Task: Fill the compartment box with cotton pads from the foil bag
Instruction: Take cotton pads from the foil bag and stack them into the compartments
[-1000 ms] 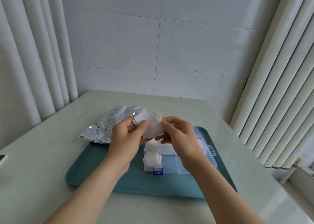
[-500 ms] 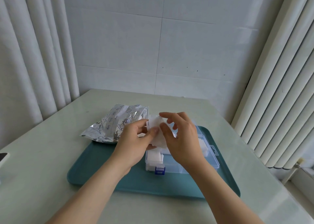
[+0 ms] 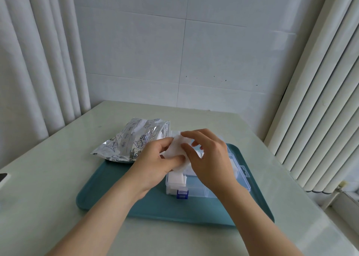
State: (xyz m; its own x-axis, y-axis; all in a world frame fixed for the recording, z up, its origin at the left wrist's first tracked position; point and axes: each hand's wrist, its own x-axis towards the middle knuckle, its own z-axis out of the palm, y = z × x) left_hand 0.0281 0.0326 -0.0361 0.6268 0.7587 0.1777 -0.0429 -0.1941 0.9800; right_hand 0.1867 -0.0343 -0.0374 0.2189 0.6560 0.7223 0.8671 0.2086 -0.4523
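A small stack of white cotton pads [image 3: 175, 150] is held between both hands just above the clear compartment box [image 3: 196, 190]. My left hand [image 3: 155, 163] grips the stack from the left and below. My right hand [image 3: 208, 162] pinches it from the right, thumb and fingers curled on the pads. The box sits on a teal tray [image 3: 116, 193], has a blue latch [image 3: 182, 194] at its front, and holds white pads in its near-left compartment [image 3: 175, 180]. The silver foil bag [image 3: 132, 141] lies behind my left hand, partly on the tray's far-left corner. My hands hide most of the box's inside.
The tray lies on a pale green table [image 3: 48, 178] in a corner with white tiled walls. Curtains [image 3: 33, 61] hang at the left and vertical blinds [image 3: 320, 100] at the right. A dark object [image 3: 3, 178] peeks in at the table's left edge.
Both hands have come lower with the pad stack, from above the bag's mouth down to just over the box. The right hand has shifted its grip over the top of the stack.
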